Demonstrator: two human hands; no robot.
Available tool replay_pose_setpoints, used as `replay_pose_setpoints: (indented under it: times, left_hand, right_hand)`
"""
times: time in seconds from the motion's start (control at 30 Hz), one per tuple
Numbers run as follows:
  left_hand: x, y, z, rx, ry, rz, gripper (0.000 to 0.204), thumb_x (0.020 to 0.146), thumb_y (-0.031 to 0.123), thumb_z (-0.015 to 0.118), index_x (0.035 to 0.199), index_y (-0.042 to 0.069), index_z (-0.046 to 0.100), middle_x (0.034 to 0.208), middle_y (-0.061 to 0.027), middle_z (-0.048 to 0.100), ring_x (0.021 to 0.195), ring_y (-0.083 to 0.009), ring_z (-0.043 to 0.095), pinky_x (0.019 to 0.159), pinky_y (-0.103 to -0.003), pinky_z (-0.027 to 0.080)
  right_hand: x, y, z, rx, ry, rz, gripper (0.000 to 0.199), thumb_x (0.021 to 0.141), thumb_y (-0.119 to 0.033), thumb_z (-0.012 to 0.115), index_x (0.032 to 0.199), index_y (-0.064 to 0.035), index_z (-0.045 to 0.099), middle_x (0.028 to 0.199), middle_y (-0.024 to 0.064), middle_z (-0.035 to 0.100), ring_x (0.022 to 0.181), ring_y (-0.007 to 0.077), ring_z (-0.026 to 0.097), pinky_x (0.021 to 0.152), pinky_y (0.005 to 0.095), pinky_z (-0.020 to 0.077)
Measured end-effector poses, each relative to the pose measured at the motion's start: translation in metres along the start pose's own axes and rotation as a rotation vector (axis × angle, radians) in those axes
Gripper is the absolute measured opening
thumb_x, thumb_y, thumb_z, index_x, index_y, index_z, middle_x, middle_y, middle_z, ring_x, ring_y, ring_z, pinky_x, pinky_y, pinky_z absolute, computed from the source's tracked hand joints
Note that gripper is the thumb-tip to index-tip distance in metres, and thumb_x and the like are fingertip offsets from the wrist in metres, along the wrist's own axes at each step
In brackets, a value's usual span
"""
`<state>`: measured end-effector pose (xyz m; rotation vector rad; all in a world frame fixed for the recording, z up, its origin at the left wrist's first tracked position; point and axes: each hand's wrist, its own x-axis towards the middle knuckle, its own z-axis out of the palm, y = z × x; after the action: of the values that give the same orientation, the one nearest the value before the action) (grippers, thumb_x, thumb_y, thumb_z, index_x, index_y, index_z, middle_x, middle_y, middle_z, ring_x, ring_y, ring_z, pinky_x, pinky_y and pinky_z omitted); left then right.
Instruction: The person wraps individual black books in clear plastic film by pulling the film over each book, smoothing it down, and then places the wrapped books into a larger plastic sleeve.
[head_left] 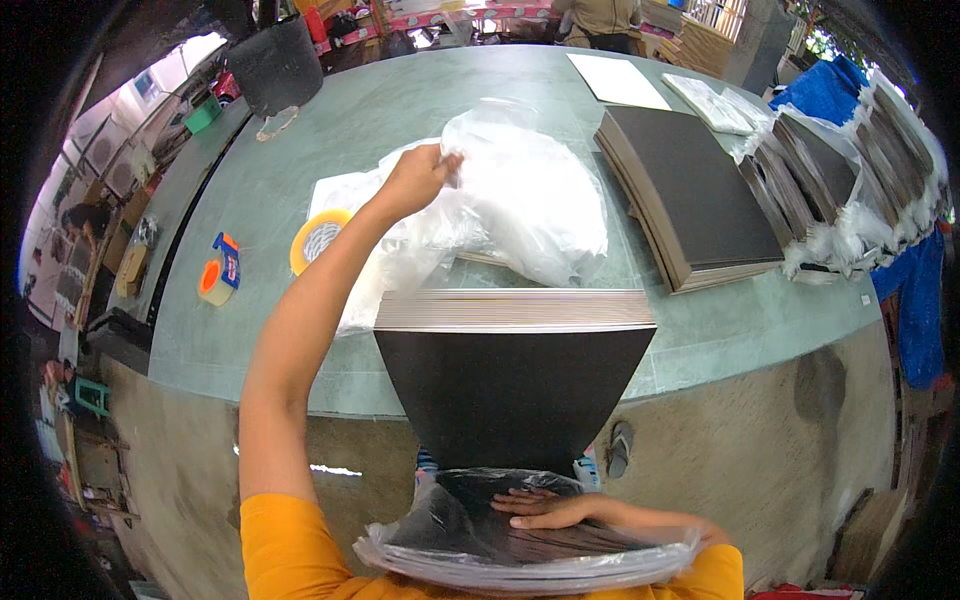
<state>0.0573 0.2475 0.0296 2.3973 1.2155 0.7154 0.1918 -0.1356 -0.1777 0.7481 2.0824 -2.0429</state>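
Note:
A thick stack of black boards [515, 390] tilts from the table edge down toward my body, its pale layered edges facing up on the table. A clear plastic bag [530, 570] covers the near end of this stack. My right hand [540, 508] lies flat there with fingers stretched out; whether it is under or over the film I cannot tell. Reaching forward over the table, my left hand [418, 178] pinches a thin clear plastic bag [490, 125] at the top of a loose heap of white and clear bags [540, 200].
Left of the heap lie a yellow tape roll [318, 240] and a blue-and-orange tape dispenser [222, 270]. At right, another black board stack [695, 190] stands beside bagged boards [830, 190]. A black bucket [275, 70] is at far left, a white sheet [617, 82] at the back.

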Motion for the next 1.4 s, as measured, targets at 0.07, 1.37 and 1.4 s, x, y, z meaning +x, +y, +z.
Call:
replay_pose_setpoints:
  times: [0.07, 1.37, 1.4]
  left_hand:
    - [0.001, -0.005, -0.013, -0.371, 0.225, -0.196, 0.026, 0.084, 0.026, 0.05, 0.094, 0.003, 0.056, 0.087, -0.0093, 0.059, 0.08, -0.0209, 0.054, 0.068, -0.037, 0.042]
    - [-0.255, 0.15, 0.016, -0.645, -0.141, -0.068, 0.025, 0.073, 0.01, 0.064, 0.096, 0.004, 0.057, 0.071, -0.0052, 0.056, 0.073, -0.0144, 0.055, 0.061, -0.027, 0.044]
    - [-0.255, 0.144, 0.022, -0.581, -0.144, -0.01, 0.022, 0.072, 0.01, 0.064, 0.094, 0.004, 0.059, 0.071, -0.0057, 0.057, 0.073, -0.0149, 0.054, 0.061, -0.027, 0.044]
  right_hand:
    - [0.001, 0.001, -0.001, 0.0, 0.014, 0.01, 0.072, 0.082, -0.062, 0.015, 0.136, -0.0156, 0.006, 0.142, 0.0102, -0.001, 0.13, 0.0287, -0.007, 0.101, 0.0507, -0.0014]
    - [-0.053, -0.106, -0.073, 0.889, 0.966, -0.489, 0.018, 0.069, -0.017, 0.07, 0.071, -0.004, 0.058, 0.067, 0.0015, 0.058, 0.059, 0.0063, 0.05, 0.053, 0.0206, 0.0392]
    - [-0.053, -0.108, -0.075, 0.991, 0.932, -0.589, 0.017, 0.071, -0.017, 0.068, 0.075, -0.0039, 0.057, 0.07, 0.0019, 0.058, 0.06, 0.0072, 0.051, 0.054, 0.0215, 0.0405]
